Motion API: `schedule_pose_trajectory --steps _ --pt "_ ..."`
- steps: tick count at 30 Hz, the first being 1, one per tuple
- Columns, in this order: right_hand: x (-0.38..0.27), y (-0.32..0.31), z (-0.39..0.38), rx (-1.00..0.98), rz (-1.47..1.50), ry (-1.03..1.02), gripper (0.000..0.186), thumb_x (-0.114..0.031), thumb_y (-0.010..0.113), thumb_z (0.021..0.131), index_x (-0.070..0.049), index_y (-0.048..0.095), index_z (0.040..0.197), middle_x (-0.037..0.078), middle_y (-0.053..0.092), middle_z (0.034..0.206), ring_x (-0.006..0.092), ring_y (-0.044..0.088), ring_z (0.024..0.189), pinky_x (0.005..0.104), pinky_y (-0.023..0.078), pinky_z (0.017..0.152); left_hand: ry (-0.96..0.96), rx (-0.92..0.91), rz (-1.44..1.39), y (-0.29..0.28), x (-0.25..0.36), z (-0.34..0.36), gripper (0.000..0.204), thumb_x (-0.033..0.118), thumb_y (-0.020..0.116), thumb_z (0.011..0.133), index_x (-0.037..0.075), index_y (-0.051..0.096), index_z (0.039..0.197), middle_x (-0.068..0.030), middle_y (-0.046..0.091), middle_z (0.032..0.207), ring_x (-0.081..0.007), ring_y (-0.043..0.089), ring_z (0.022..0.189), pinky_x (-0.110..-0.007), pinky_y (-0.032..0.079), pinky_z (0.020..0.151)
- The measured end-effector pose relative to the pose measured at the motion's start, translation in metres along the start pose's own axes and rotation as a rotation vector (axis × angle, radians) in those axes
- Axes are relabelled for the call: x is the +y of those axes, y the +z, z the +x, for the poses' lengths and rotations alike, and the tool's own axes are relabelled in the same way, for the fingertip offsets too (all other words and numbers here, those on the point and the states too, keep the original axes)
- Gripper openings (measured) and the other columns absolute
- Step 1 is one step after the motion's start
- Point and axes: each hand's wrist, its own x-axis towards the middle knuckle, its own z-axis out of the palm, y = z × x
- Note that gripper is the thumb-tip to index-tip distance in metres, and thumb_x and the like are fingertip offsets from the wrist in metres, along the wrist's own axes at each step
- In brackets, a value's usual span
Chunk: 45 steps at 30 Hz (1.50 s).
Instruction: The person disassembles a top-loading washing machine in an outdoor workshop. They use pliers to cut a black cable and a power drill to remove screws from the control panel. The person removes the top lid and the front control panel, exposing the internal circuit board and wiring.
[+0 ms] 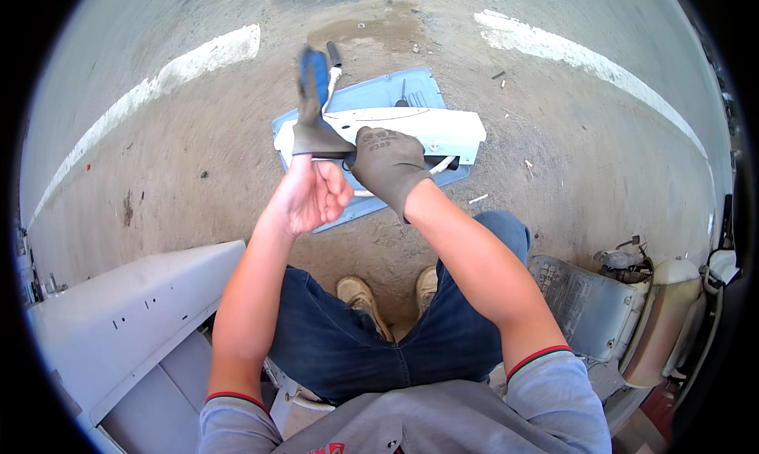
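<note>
A grey work glove [311,106] with a blue palm stands upright, its finger end smeared by motion. My right hand [390,165], in a matching grey glove, is closed on its cuff. Bare and palm up, my left hand [314,199] is just below that cuff. Its fingers are curled in with nothing visible in them, and the thumb reaches up to the cuff's edge, where its tip is hidden. Behind the hands lies a long white metal housing [451,126] on a light blue panel [368,90]. White tubing [440,166] shows along the housing's near side.
A dark-handled tool [402,98] lies on the blue panel. A white tube with a black end [334,63] sticks out past it. To my left stands a large white appliance casing [150,288]. Grey metal equipment [585,304] and a rounded tan housing [668,327] are at my right.
</note>
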Motion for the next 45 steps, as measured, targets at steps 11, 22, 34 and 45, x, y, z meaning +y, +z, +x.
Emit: schedule_pose_trajectory --steps 11,22,34,45 --pt "-0.04 0.001 -0.025 -0.074 0.022 -0.254 0.038 -0.032 0.051 0.089 0.0 0.07 0.096 0.021 0.069 0.099 0.0305 0.068 0.096 0.0395 0.052 0.085 0.788 -0.164 0.076 -0.026 0.053 0.026 0.05 0.028 0.032 0.101 -0.009 0.045 0.131 -0.0236 0.052 0.131 -0.0301 0.053 0.121 -0.046 0.042 0.105" --pt "-0.039 0.004 -0.047 0.218 -0.178 -0.755 0.025 -0.021 0.053 0.086 -0.007 0.073 0.081 0.012 0.071 0.078 0.0252 0.07 0.073 0.0368 0.053 0.064 0.473 -0.336 -0.064 -0.018 0.067 0.071 0.082 0.061 0.039 0.094 -0.003 0.034 0.144 -0.0234 0.04 0.145 -0.0317 0.049 0.127 -0.039 0.038 0.108" --pt "0.011 -0.044 -0.045 -0.087 -0.167 -0.473 0.039 -0.039 0.053 0.092 -0.004 0.07 0.095 0.016 0.07 0.089 0.0316 0.068 0.088 0.0431 0.053 0.08 0.673 0.383 0.099 -0.022 0.032 0.103 0.051 0.047 0.058 0.093 0.008 0.059 0.126 -0.0066 0.061 0.116 -0.0175 0.054 0.111 -0.036 0.04 0.097" --pt "0.275 0.065 -0.059 0.125 1.251 0.566 0.035 -0.024 0.062 0.091 0.009 0.065 0.101 0.017 0.07 0.087 0.0215 0.068 0.071 0.0303 0.057 0.065 0.171 0.449 1.808 -0.012 -0.158 0.196 0.055 0.037 0.069 0.081 0.005 0.057 0.125 -0.0168 0.057 0.126 -0.0347 0.055 0.113 -0.044 0.037 0.104"
